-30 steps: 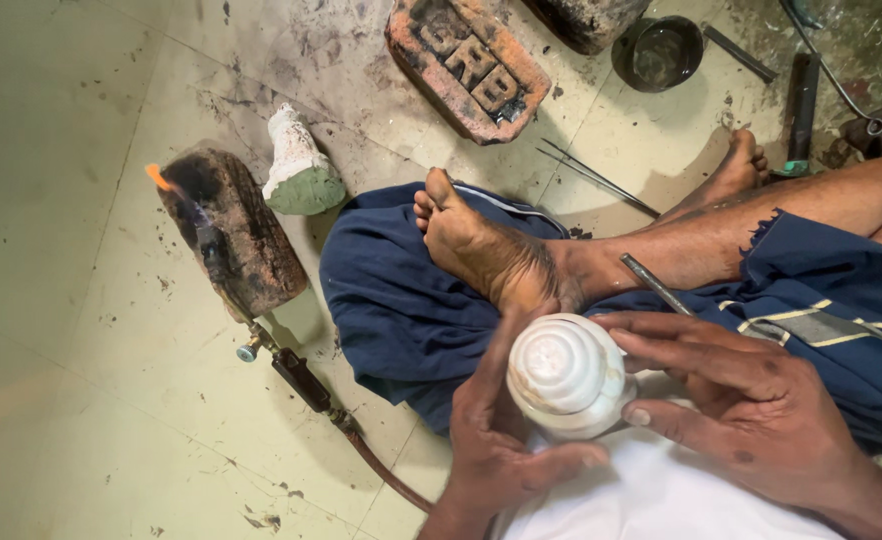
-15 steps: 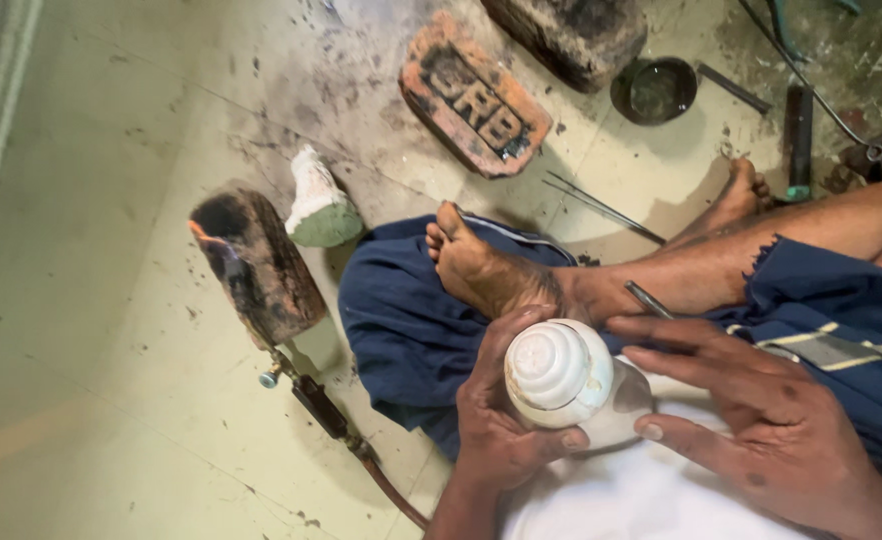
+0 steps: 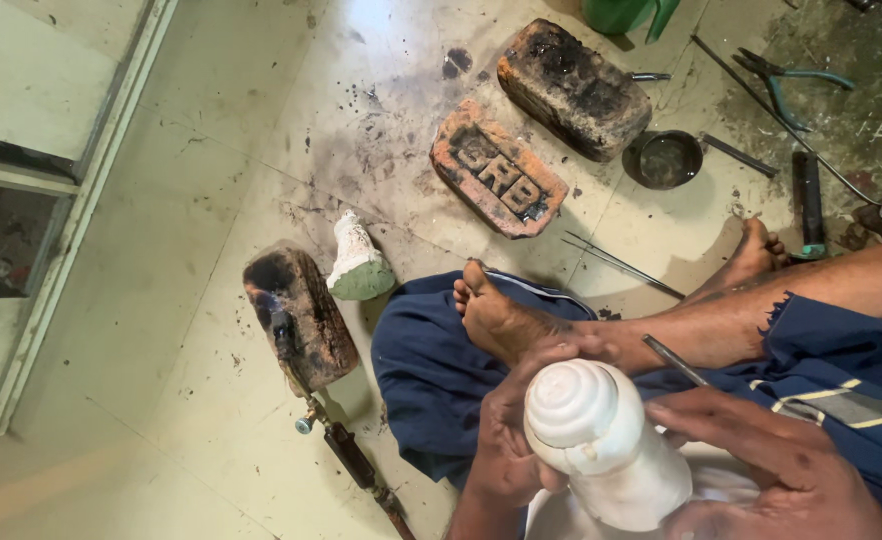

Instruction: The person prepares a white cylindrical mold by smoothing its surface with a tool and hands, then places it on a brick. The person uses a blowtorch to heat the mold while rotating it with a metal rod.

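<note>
White shell (image 3: 601, 440) is held tight in both hands, left hand (image 3: 506, 440) and right hand (image 3: 771, 470), being looked over; turning it needs care.

A floor-level craft workshop: beside the soot-blackened red clay brick (image 3: 498, 167) on the stained, scorched tile floor (image 3: 241, 130) lie another charred brick (image 3: 573, 88), a small dark metal bowl (image 3: 664, 159), green-handled pliers (image 3: 789, 84) and a gas torch (image 3: 336, 440).

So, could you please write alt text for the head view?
A seated, barefoot person holds a white spiral shell in the left hand, the right hand touching it beside a thin metal tool. On the floor lie scorched bricks, a small bowl and pliers.
</note>
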`<state>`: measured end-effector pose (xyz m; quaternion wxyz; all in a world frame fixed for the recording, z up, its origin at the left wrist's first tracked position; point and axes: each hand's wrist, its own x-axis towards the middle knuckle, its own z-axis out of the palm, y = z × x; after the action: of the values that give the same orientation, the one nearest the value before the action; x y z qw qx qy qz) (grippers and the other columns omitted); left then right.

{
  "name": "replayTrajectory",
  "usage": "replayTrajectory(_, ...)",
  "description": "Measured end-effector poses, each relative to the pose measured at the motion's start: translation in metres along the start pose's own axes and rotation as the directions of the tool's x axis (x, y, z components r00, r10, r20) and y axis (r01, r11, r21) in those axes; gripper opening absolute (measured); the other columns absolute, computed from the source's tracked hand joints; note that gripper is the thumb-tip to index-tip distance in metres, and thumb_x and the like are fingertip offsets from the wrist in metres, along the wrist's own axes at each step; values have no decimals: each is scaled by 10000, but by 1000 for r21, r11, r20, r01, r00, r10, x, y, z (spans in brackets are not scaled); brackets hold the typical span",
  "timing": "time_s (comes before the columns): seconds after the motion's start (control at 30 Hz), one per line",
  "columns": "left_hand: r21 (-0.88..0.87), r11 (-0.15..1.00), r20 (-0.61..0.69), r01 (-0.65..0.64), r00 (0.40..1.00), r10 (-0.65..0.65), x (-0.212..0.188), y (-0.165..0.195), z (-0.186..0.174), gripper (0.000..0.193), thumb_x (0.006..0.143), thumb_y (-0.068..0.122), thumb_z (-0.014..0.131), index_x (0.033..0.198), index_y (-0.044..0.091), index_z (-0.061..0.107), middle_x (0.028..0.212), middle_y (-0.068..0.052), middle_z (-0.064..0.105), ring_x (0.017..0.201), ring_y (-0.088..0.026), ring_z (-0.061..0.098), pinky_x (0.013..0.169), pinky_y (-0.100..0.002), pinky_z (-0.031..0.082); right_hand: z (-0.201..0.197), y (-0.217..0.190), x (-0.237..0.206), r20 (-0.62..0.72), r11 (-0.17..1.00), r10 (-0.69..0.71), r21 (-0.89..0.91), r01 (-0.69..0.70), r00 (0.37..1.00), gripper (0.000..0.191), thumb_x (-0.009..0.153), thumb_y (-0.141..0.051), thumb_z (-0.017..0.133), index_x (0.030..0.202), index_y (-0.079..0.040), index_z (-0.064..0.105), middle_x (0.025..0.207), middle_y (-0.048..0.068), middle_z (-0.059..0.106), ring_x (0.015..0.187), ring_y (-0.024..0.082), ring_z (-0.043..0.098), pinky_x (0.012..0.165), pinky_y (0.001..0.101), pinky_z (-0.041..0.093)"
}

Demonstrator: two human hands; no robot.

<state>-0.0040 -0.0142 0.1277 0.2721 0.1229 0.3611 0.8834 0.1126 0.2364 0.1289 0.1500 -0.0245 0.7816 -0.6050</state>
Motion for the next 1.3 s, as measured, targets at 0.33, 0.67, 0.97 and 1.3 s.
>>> replayTrajectory(0.33, 150, 987, 4, 60, 998, -61, 0, 16, 0, 867, 774, 324, 968, 1483, -18, 603, 1488, -174, 586, 1388, -265, 570, 1235, -418, 446, 1, -23, 8, -110, 984, -158, -104, 147, 981, 768, 722, -181, 923, 1415, -54, 619, 1415, 198, 646, 1320, 329, 636, 1049, 452, 542)
replayTrajectory(0.67, 259, 965, 245, -50, 969, -16, 2, 40, 3, 675, 909, 105, 854, 1515, 59, 559, 1542, -191, 556, 1444, -292, 513, 1236, -431, 424, -6, -51, 13, -80, 969, -200, -164, 185, 976, 679, 779, -96, 825, 1418, -44, 602, 1508, 234, 550, 1401, 367, 559, 1074, 445, 512)
replayTrajectory(0.97, 501, 843, 333, -198, 943, 24, 0, 48, 16, 895, 799, 171, 938, 1566, 102, 480, 1561, -153, 533, 1500, -286, 477, 1281, -407, 362, 0, -60, 14, -187, 887, -376, -356, 294, 907, 638, 724, -109, 822, 1334, -55, 643, 1481, 208, 558, 1385, 366, 568, 1098, 460, 482)
replayTrajectory(1.3, 560, 797, 306, -225, 951, 54, 1, 45, 24, 903, 742, 147, 948, 1523, 78, 501, 1470, -181, 615, 1390, -291, 563, 1212, -405, 430, 1, -61, 12, -194, 903, -366, -309, 298, 910, 627, 726, -87, 828, 1325, -63, 645, 1455, 221, 564, 1356, 382, 583, 1067, 457, 508)
